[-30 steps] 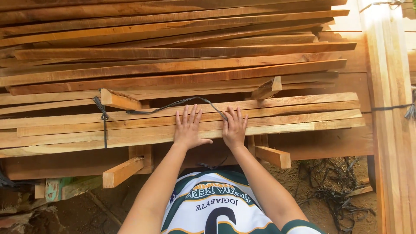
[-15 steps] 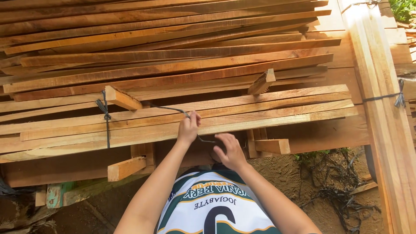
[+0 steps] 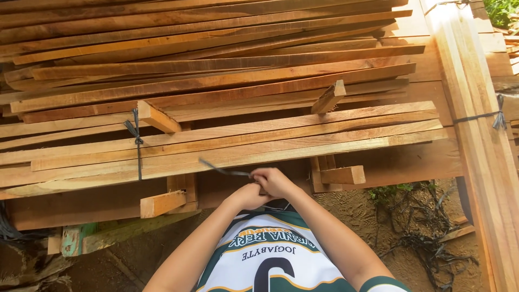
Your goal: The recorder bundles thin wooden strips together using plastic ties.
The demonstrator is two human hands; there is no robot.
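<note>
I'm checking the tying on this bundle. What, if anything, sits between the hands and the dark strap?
Nothing visible. Left hand and right hand meet at the near edge of the plank bundle, closed on the dark strap.

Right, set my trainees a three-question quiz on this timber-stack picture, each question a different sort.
1. True or false: both hands grip the dark strap at the near edge of the plank bundle.
2. Which is already tied round the bundle's left part? A) a dark strap B) a chain C) tape
3. Fill in: loose straps lie on the ____ at lower right.

Key: 1 true: left hand, right hand. 2 A. 3 ground.
</note>
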